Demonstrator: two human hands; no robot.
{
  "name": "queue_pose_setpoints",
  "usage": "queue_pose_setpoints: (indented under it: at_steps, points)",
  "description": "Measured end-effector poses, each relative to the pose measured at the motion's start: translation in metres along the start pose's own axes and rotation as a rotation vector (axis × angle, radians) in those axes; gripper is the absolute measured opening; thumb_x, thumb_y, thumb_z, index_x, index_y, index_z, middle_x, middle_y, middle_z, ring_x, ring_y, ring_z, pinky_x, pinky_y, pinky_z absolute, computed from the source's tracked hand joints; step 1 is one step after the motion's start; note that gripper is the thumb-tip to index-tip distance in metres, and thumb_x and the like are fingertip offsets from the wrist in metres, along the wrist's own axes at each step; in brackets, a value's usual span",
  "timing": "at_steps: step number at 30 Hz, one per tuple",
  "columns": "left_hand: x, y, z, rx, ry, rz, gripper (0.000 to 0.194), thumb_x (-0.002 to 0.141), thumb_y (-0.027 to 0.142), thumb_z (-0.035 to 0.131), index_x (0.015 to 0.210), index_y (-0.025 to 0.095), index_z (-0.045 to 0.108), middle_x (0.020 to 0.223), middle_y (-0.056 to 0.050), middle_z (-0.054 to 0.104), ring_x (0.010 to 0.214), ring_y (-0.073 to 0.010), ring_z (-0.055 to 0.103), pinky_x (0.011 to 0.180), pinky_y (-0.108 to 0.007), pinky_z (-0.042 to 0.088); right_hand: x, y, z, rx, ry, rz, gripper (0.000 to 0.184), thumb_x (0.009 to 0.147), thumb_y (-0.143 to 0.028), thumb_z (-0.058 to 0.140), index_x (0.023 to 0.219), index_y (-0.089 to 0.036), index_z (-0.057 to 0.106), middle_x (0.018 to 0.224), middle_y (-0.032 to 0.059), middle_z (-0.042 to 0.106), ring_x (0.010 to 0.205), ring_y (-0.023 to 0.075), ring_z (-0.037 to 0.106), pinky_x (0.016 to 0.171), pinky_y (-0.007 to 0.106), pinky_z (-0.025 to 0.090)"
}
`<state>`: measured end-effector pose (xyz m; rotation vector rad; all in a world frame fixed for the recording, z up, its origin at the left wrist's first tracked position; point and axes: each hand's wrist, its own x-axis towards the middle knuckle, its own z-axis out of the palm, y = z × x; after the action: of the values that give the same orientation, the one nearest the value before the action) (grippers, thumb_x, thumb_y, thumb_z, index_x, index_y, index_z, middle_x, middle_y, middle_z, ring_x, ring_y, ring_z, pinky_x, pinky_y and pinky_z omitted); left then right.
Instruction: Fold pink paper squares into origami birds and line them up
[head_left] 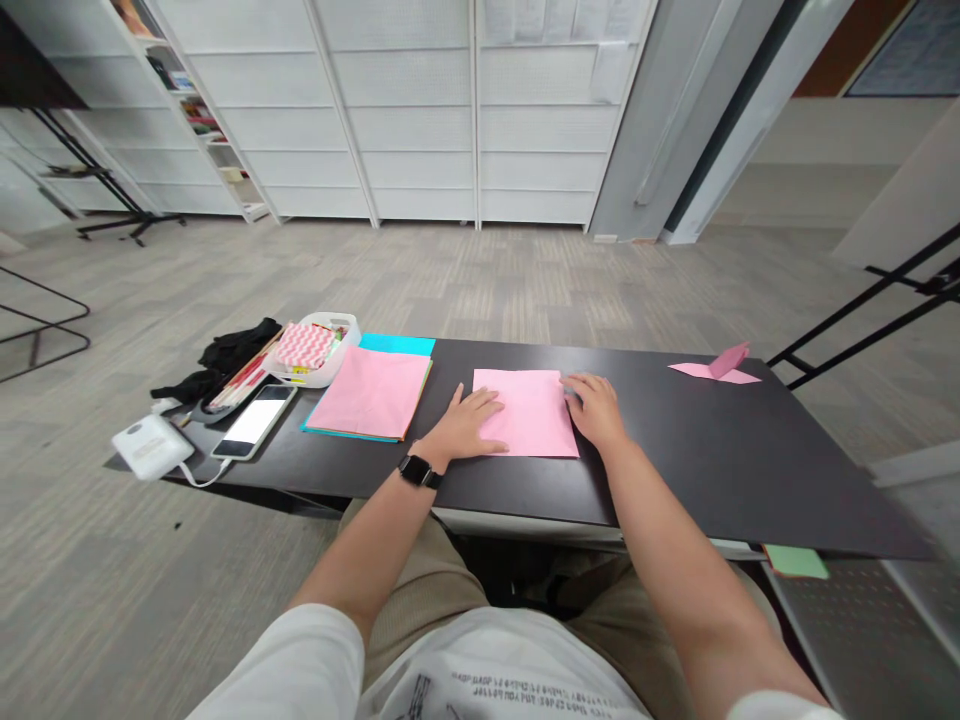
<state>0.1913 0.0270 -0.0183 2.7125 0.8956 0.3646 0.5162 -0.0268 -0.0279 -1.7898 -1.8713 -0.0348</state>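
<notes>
One flat left hand (pixel 461 427) rests on paper (pixel 534 415); right hand (pixel 598 410), grip unclear, could tug its two-o'clock edge askew.

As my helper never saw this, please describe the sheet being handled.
On the dark table, the left hand lies on a flat pink sheet, right hand at its edge. Unlike the stack and folded paper, it has a hand on it.

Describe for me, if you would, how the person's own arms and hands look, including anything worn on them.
The left hand and right hand are both ungloved. A watch with a dark, rectangular face and a black band sits on the left wrist; nothing shows on the right one. White sleeves leave both forearms uncovered.
</notes>
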Motion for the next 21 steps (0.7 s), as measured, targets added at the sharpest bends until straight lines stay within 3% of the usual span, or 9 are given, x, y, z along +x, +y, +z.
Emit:
queue_pose_setpoints:
  at_steps: [2, 4, 8, 11, 13, 17, 21]
  points:
    - [0.001, 0.001, -0.001, 0.013, 0.026, -0.023, 0.082, 0.084, 0.069, 0.076, 0.151, 0.025, 0.057, 0.169, -0.013, 0.043, 0.161, -0.0356, 0.032, 0.134, -0.067, 0.002, 0.001, 0.0, 0.001, 0.082, -0.045, -0.143, 0.036, 0.098, -0.025, 0.058, 0.129, -0.032, 0.076, 0.135, 0.0076, 0.07, 0.13, 0.029, 0.06, 0.117, 0.053, 0.044]
    - [0.002, 0.001, -0.004, 0.021, 0.077, -0.045, 0.07, 0.088, 0.062, 0.076, 0.145, 0.025, 0.061, 0.167, -0.012, 0.046, 0.16, -0.035, 0.034, 0.134, -0.066, 0.004, 0.0, -0.003, 0.004, 0.121, -0.124, -0.222, 0.031, 0.098, -0.029, 0.062, 0.124, -0.033, 0.078, 0.133, 0.006, 0.072, 0.126, 0.0272, 0.063, 0.114, 0.05, 0.045]
    - [0.001, 0.001, -0.009, -0.033, 0.162, -0.011, 0.057, 0.089, 0.056, 0.077, 0.136, 0.026, 0.066, 0.157, -0.01, 0.057, 0.15, -0.029, 0.049, 0.135, -0.056, 0.015, -0.003, -0.009, 0.009, 0.105, -0.179, -0.163, 0.024, 0.098, -0.033, 0.065, 0.117, -0.035, 0.08, 0.131, 0.0047, 0.073, 0.124, 0.0276, 0.065, 0.118, 0.059, 0.036]
    - [0.001, -0.001, -0.01, -0.098, 0.113, 0.046, 0.067, 0.083, 0.061, 0.082, 0.137, 0.026, 0.066, 0.149, -0.01, 0.064, 0.144, -0.0283, 0.054, 0.134, -0.053, 0.021, -0.004, -0.012, 0.008, 0.089, -0.169, -0.122, 0.023, 0.098, -0.034, 0.066, 0.116, -0.036, 0.079, 0.132, 0.0041, 0.073, 0.127, 0.0289, 0.064, 0.122, 0.066, 0.027]
    - [0.001, -0.002, -0.01, -0.123, 0.084, 0.043, 0.063, 0.084, 0.059, 0.082, 0.135, 0.026, 0.067, 0.145, -0.009, 0.067, 0.142, -0.0281, 0.056, 0.133, -0.053, 0.022, -0.004, -0.011, 0.006, 0.098, -0.169, -0.121, 0.023, 0.098, -0.034, 0.064, 0.116, -0.035, 0.079, 0.131, 0.0043, 0.074, 0.126, 0.0286, 0.065, 0.121, 0.065, 0.029]
    - [0.003, -0.003, -0.01, -0.145, 0.096, 0.031, 0.041, 0.092, 0.047, 0.075, 0.127, 0.026, 0.07, 0.137, -0.007, 0.072, 0.137, -0.0251, 0.061, 0.132, -0.051, 0.026, 0.001, -0.005, 0.0, 0.181, -0.176, -0.13, 0.039, 0.096, -0.02, 0.052, 0.123, -0.03, 0.078, 0.127, 0.0057, 0.076, 0.12, 0.0262, 0.067, 0.113, 0.051, 0.045]
    - [0.004, -0.002, -0.013, -0.199, 0.171, -0.009, 0.029, 0.096, 0.04, 0.069, 0.122, 0.026, 0.071, 0.127, -0.006, 0.076, 0.125, -0.0235, 0.068, 0.127, -0.047, 0.038, 0.003, 0.0, -0.004, 0.231, -0.172, -0.13, 0.068, 0.079, -0.004, 0.048, 0.137, -0.03, 0.073, 0.131, 0.005, 0.075, 0.125, 0.0263, 0.064, 0.114, 0.05, 0.047]
